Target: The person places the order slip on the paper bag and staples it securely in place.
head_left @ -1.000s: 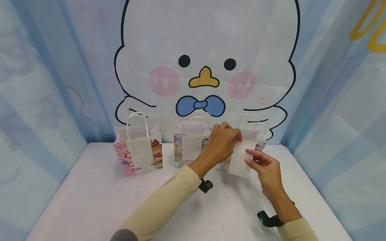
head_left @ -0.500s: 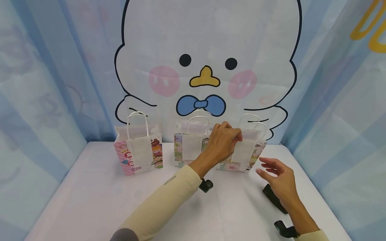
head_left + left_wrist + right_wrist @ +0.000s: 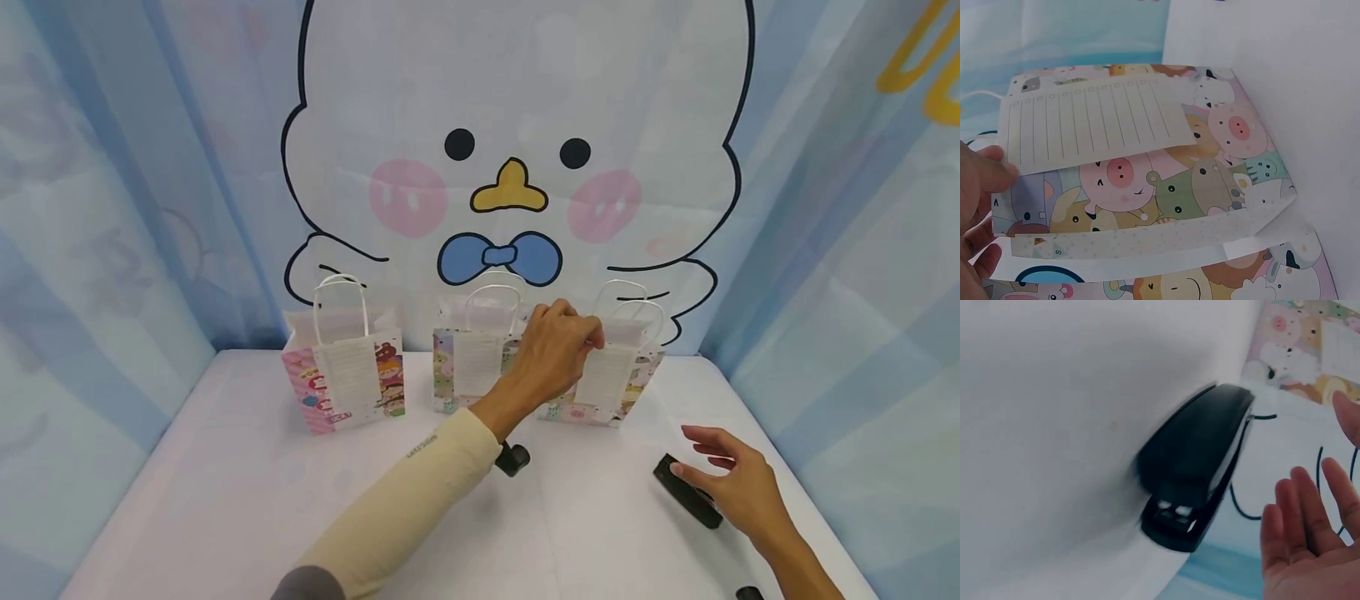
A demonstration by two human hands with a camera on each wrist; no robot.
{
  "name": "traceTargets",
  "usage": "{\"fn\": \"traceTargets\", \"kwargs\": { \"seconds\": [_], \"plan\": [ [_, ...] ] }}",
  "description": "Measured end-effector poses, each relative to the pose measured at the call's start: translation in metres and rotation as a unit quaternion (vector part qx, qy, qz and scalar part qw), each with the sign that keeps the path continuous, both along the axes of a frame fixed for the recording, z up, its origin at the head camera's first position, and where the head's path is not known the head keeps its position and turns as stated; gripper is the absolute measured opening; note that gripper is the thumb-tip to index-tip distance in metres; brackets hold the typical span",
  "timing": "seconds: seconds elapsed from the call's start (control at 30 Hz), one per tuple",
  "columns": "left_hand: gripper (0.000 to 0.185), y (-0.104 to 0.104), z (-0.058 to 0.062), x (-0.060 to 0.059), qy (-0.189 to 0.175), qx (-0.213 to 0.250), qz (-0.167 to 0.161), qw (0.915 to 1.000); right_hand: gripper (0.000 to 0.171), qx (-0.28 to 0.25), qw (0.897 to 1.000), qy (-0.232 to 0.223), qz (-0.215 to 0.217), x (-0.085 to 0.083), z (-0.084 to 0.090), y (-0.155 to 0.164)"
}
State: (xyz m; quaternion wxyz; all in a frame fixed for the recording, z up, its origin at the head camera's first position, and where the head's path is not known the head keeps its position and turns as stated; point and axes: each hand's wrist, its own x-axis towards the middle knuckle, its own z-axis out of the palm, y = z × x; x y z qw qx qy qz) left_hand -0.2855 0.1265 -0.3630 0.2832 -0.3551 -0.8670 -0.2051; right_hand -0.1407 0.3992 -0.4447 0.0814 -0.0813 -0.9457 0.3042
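At the rim of the right paper bag (image 3: 637, 375), printed with cartoon animals, my left hand (image 3: 551, 354) pinches a lined paper sheet (image 3: 1091, 122) against the bag's front. In the left wrist view the thumb lies over one end of the sheet, with the other fingers behind the bag's wall. My right hand (image 3: 742, 483), its fingers spread and nothing between them, hovers beside a black stapler (image 3: 686, 492) lying on the table. From the right wrist view the stapler (image 3: 1197, 462) appears slightly blurred, apart from the fingers.
A pink paper bag (image 3: 300, 387) stands at the left and another animal-print bag (image 3: 444, 367) in the middle, each with a lined sheet on its front. White twisted handles rise from the bags. A cartoon-printed curtain (image 3: 510, 100) hangs behind the white table (image 3: 225, 500).
My right hand has let go of the lined sheet and moved right and toward me, down to the stapler. The sheet now lies flatter on the bag. My left hand keeps its place.
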Motion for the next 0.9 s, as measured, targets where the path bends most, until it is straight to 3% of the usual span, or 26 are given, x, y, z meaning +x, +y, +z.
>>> {"fn": "traceTargets", "kwargs": {
  "seconds": [0.23,0.73,0.9],
  "plan": [
    [0.004,0.001,-0.001,-0.001,0.000,0.002,0.001,1.0000,0.079,0.045,0.996,-0.073,0.014,0.003,-0.016,0.014],
    [0.006,0.001,0.000,-0.001,-0.007,0.004,0.000,1.0000,0.084,0.129,0.984,-0.119,0.032,-0.004,-0.026,0.015],
    [0.007,0.001,0.000,0.000,-0.009,0.004,0.000,1.0000,0.079,0.115,0.986,-0.117,0.038,-0.002,-0.022,0.009]
  ]
}}
